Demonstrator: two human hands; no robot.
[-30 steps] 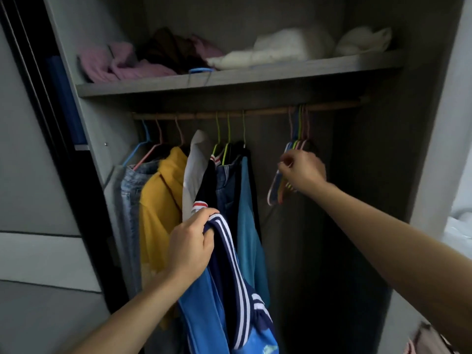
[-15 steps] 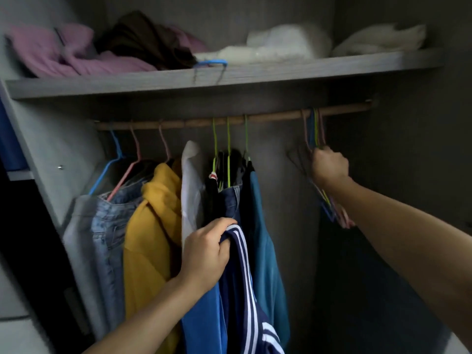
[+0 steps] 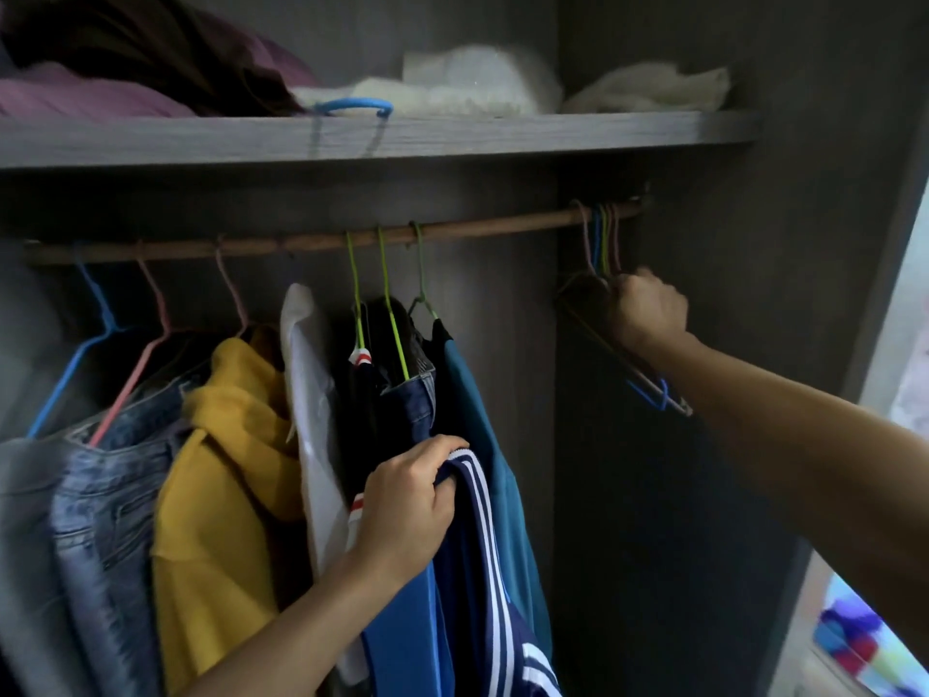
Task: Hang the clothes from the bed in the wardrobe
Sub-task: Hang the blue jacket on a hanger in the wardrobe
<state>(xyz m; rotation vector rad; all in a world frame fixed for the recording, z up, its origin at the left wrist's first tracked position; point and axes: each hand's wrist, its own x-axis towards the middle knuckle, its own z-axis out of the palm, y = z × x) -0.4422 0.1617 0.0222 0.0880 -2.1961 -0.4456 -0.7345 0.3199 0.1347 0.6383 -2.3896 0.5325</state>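
My left hand (image 3: pixel 404 505) grips a blue jacket with white stripes (image 3: pixel 472 586) low in the middle, in front of the hanging clothes. A wooden rail (image 3: pixel 311 241) runs across the wardrobe. At the rail's right end hangs a bunch of several empty wire hangers (image 3: pixel 603 244). My right hand (image 3: pixel 646 309) is curled round that bunch just below the hooks. The hangers' lower bars stick out under my wrist.
Jeans (image 3: pixel 100 520), a yellow hoodie (image 3: pixel 226 495), a white garment (image 3: pixel 309 394), dark clothes and a teal top (image 3: pixel 482 445) hang at the left and middle. The shelf (image 3: pixel 452 135) above holds folded clothes and a blue hanger (image 3: pixel 352 108). The wardrobe's right side wall (image 3: pixel 804 244) is close.
The view has closed in on the wardrobe. My right hand has risen along the empty hangers toward the rail and now closes round them. My left hand keeps hold of the jacket.
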